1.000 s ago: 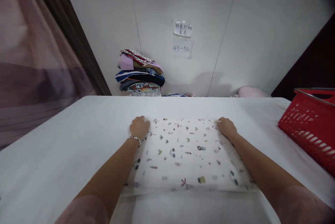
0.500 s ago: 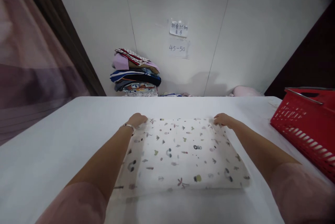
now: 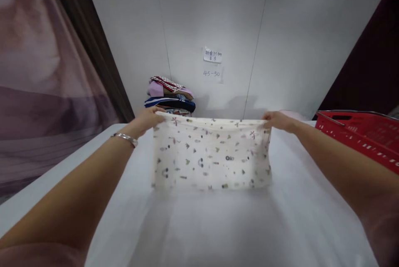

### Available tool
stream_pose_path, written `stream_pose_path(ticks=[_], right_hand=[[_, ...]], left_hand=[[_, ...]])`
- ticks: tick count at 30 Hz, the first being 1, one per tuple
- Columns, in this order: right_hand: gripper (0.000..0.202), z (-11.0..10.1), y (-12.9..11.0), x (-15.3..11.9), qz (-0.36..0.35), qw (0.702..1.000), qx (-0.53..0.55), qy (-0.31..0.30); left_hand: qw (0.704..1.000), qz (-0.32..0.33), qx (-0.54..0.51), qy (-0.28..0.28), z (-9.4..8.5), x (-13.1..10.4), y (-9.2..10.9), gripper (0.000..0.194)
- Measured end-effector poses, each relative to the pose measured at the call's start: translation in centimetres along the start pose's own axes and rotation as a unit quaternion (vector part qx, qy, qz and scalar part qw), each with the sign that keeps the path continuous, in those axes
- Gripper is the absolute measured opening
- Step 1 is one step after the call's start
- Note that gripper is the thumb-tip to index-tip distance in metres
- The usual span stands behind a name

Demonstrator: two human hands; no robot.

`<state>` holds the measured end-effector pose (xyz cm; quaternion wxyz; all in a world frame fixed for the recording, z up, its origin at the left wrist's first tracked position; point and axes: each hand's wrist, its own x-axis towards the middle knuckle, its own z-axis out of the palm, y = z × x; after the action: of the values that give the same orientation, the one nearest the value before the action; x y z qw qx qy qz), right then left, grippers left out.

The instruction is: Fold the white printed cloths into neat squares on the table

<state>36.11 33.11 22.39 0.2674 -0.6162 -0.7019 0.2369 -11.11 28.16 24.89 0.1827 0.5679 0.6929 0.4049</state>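
Note:
A white cloth (image 3: 212,154) with small printed plants and rainbows hangs stretched between my two hands, raised over the table. Its top edge is pulled nearly straight, and the lower part drops down, slightly blurred. My left hand (image 3: 148,120), with a silver bracelet at the wrist, pinches the upper left corner. At the upper right corner my right hand (image 3: 279,120) is closed on the same cloth. The fingertips of both hands are partly hidden by the fabric.
A white-covered table (image 3: 205,229) lies beneath. Behind its far edge rises a stack of folded fabrics (image 3: 170,96). To the right stands a red perforated basket (image 3: 358,134) with a metal handle. Paper notes (image 3: 212,65) are stuck to the wall; a pinkish curtain (image 3: 46,71) hangs at left.
Both hands have lifted the cloth by its far corners. It lay flat on the table before and now hangs upright. The head view has tilted up a little.

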Motion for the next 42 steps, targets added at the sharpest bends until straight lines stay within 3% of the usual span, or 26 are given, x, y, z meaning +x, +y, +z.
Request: stream_pose_path(ticks=[4, 7, 9, 11, 14, 17, 22, 33, 37, 42], right_hand=[[0.034, -3.4, -2.7, -4.1, -0.105, 0.988, -0.012, 0.112], [0.031, -2.6, -2.1, -8.8, -0.171, 0.963, -0.112, 0.177], [0.025, 0.1, 0.0, -12.3, -0.192, 0.945, -0.192, 0.184], [0.022, 4.0, 3.2, -16.0, -0.212, 0.934, -0.259, 0.124], [0.024, 9.9, 8.0, -20.9, -0.251, 0.926, -0.283, 0.014], [0.026, 12.9, 10.8, -23.8, -0.263, 0.927, -0.268, 0.005], [0.026, 12.7, 11.2, -25.2, -0.278, 0.921, -0.269, 0.047], [0.043, 12.4, 12.0, -27.4, -0.272, 0.928, -0.255, -0.008], [0.04, 12.9, 9.8, -27.7, -0.271, 0.935, -0.229, 0.023], [0.035, 15.9, 5.4, -26.6, -0.308, 0.936, -0.172, 0.024]], left_hand=[[0.997, 0.068, -0.002, 0.03, -5.1, -3.9, 2.5, 0.054], [0.985, 0.132, 0.106, 0.042, -6.2, -8.9, 1.5, 0.053], [0.967, 0.181, 0.179, 0.022, -5.0, -13.1, -1.0, 0.051], [0.943, 0.223, 0.246, -0.041, -2.4, -17.5, -4.7, 0.049], [0.91, 0.225, 0.314, -0.154, 1.8, -23.4, -10.5, 0.038], [0.914, 0.215, 0.312, -0.146, 4.3, -27.0, -14.2, 0.036], [0.92, 0.219, 0.313, -0.088, 4.0, -28.7, -15.0, 0.032], [0.954, 0.156, 0.214, -0.144, 2.5, -30.2, -14.9, 0.038], [0.971, 0.086, 0.182, -0.127, 2.5, -29.9, -13.3, 0.03], [0.961, 0.162, 0.215, -0.063, 6.2, -28.8, -11.4, 0.026]])
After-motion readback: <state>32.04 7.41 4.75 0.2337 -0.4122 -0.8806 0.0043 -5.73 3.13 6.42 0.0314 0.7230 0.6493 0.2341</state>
